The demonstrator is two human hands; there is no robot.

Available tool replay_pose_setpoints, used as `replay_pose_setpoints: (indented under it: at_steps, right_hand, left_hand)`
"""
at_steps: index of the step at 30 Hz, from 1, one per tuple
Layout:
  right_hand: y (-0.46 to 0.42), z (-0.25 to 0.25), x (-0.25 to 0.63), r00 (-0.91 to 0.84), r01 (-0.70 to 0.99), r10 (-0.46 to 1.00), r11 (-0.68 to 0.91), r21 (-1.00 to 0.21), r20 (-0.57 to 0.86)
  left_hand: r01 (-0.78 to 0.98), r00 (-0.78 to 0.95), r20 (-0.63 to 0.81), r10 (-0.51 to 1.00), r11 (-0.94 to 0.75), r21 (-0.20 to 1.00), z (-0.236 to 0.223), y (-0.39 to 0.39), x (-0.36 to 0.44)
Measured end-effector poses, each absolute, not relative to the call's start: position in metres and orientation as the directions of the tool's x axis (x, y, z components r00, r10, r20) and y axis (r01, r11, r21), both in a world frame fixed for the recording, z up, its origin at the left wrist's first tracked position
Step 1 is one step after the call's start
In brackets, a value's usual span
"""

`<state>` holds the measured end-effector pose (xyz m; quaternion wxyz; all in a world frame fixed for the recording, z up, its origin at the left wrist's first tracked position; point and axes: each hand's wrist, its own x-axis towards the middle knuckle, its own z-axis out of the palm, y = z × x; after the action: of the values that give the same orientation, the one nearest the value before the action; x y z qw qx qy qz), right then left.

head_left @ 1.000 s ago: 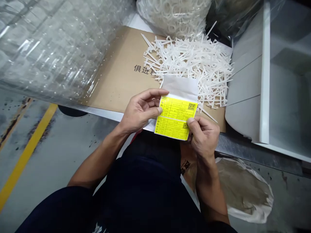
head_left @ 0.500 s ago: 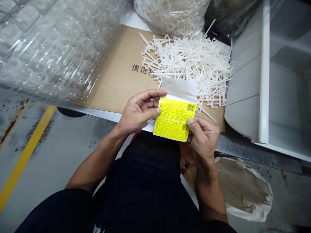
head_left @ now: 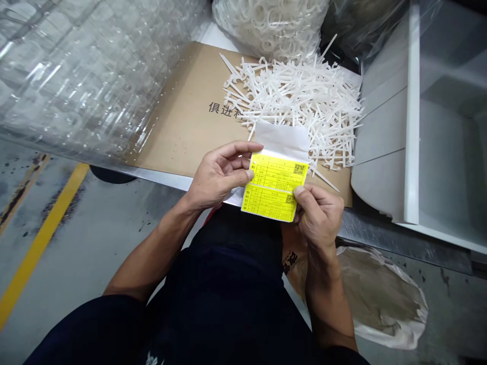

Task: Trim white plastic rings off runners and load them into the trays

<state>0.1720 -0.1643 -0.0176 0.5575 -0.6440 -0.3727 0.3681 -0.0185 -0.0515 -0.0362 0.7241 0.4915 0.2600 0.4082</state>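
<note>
While the person's dark shirt [head_left: 228,299] fills the bottom, both hands hold one yellow label sheet [head_left: 271,195] between them, in front of the body, by the near edge of the table [head_left: 171,178]. The left hand [head_left: 216,177] pinches its left side, with the thumb at the edge and a fingertip up by the blank white paper [head_left: 281,139]. The right hand [head_left: 321,213] is closed on the right side, thumb on top and fingers curled under. The sheet looks very light and thin, so I think it would bend or crease easily, and maybe tear if pulled hard. The two side edges seem the best place to hold it, with a soft pinch. Most of the small print is too tiny to read, and the fingertips behind the sheet are hidden. Past it lies a brown cardboard sheet [head_left: 175,121], where a heap of white plastic pieces [head_left: 304,96] covers some of the big black letters. A grey bin [head_left: 413,152] stands to the right, cut off by the picture's side. Farther back are a big clear bag [head_left: 76,76] on the left and a bag of rings [head_left: 272,25], both cut off too
</note>
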Motion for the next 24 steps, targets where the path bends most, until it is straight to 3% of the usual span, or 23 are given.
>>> replay_pose_setpoints:
  at_steps: [18, 24]
  right_hand:
    - [-0.163, -0.017, 0.17, 0.455, 0.081, 0.888, -0.116, -0.99, -0.067]
    - [-0.149, 0.009, 0.167, 0.323, 0.274, 0.946, -0.136, -0.952, -0.042]
  left_hand:
    - [-0.352, 0.535, 0.015, 0.845, 0.207, 0.913, -0.037, -0.051, -0.018]
    - [-0.396, 0.523, -0.055, 0.851, 0.3, 0.868, -0.034, -0.049, -0.028]
